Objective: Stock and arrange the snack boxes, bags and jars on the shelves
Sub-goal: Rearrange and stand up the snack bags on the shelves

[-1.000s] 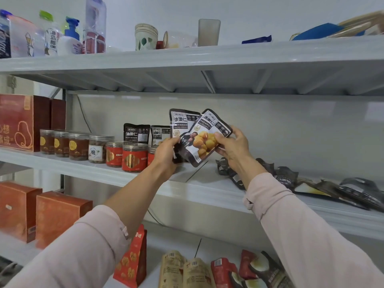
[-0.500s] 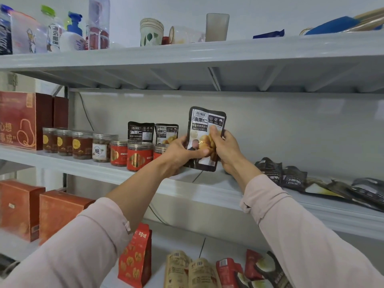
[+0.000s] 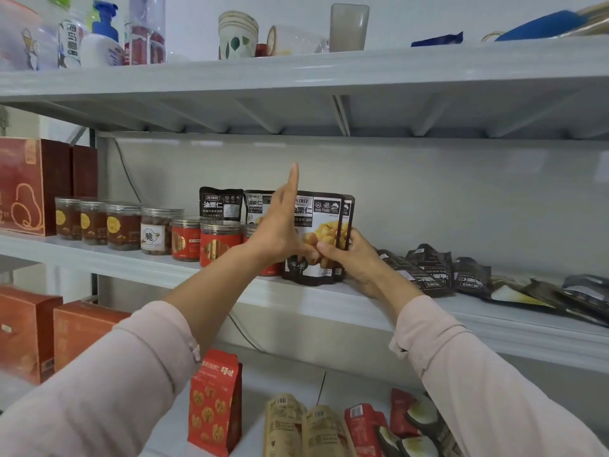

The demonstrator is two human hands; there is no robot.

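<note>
Head camera: our right grip (image 3: 356, 258) clasps the black chestnut bags (image 3: 321, 232) at their lower right, upright on the middle shelf (image 3: 329, 303) just beside the red jars (image 3: 219, 244). Our left grip (image 3: 280, 232) is released, fingers straight, flat against their left side.

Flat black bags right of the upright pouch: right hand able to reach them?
Probably yes: flat black bags lie just beside the right hand, nothing between, but it grips the upright pouch.
</note>
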